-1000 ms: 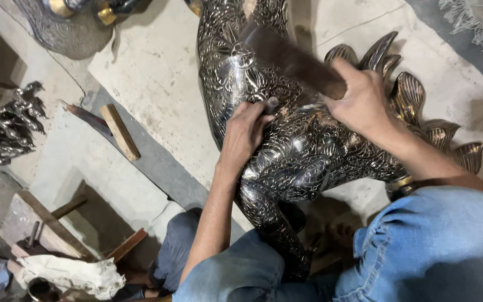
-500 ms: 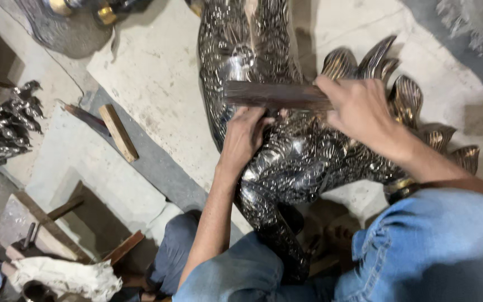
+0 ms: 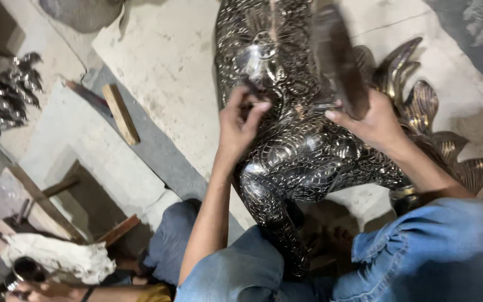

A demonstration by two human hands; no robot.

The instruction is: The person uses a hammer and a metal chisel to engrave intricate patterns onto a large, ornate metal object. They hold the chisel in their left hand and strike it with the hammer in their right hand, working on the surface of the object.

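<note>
A large dark metal animal figure [image 3: 303, 151] with embossed patterns lies across my lap on the concrete floor. My left hand [image 3: 241, 120] pinches a thin dark punch [image 3: 252, 89] against the figure's flank. My right hand [image 3: 373, 120] grips a dark wooden mallet [image 3: 339, 56], raised and blurred above the figure. Fin-like metal plates [image 3: 420, 106] stick out from the figure's right side. My knees in blue jeans [image 3: 420, 251] are at the bottom.
A small wooden block [image 3: 120, 113] lies on the concrete to the left. Shiny metal parts [image 3: 6, 92] are heaped at far left. Planks [image 3: 40, 204] and a white cloth [image 3: 57, 254] lie at lower left. Another person's hand [image 3: 46, 291] holds a dark object at the bottom left.
The mallet swung down flat across the figure half a second ago and is now raised upright again. My left hand has stayed on the punch. The camera has shifted slightly.
</note>
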